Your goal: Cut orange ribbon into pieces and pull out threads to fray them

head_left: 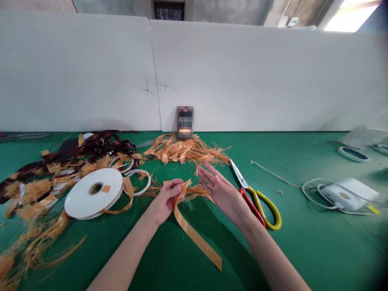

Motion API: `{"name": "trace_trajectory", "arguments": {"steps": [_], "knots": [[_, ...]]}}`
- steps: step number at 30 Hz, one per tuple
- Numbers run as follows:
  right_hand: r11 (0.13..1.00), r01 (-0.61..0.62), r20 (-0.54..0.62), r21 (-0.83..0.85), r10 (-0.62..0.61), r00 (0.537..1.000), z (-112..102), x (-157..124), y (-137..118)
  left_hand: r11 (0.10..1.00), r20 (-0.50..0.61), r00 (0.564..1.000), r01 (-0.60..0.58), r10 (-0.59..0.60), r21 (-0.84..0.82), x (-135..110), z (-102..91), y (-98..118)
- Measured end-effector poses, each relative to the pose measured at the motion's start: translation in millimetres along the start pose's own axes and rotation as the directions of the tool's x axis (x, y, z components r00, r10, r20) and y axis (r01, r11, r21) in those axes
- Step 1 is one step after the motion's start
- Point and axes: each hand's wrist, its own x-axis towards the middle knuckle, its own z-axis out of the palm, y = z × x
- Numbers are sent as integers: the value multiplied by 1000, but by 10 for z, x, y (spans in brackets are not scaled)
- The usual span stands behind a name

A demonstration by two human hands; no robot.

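Observation:
My left hand pinches a tan satin ribbon between thumb and fingers. One end of the ribbon hangs down to the right across the green table, and a short folded piece sticks up past the fingertips. Just right of it, my right hand is held with its fingers stretched out and nothing in it. Frayed tan strands lie on the table behind and between the hands. Close to the right hand rest scissors with one red and one yellow handle, blades pointing away.
A white ribbon spool lies left, beside white rings. Dark brown and tan ribbon scraps cover the far left. More frayed ribbon is heaped at the back before a blurred dark box. A white charger with cable sits right.

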Motion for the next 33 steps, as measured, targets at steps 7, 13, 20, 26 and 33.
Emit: {"name": "trace_trajectory", "arguments": {"steps": [7,13,20,26,33], "knots": [[984,-125,113,126,111,987,-44,-44,-103,999,7,1000,18,-18,42,-4,59,-4],[900,-349,280,-262,417,865,-7,-69,-37,998,-52,997,-60,58,-29,34,10,16],[983,-177,173,55,166,971,-20,-84,-97,994,-7,1000,-19,19,111,39,44,-26],[969,117,-85,-218,-138,987,-17,-17,3,969,21,1000,-5,0,246,11,73,-55],[697,113,-136,-708,-291,947,-26,-3,108,974,5,999,-50,50,219,21,36,-34]]}}
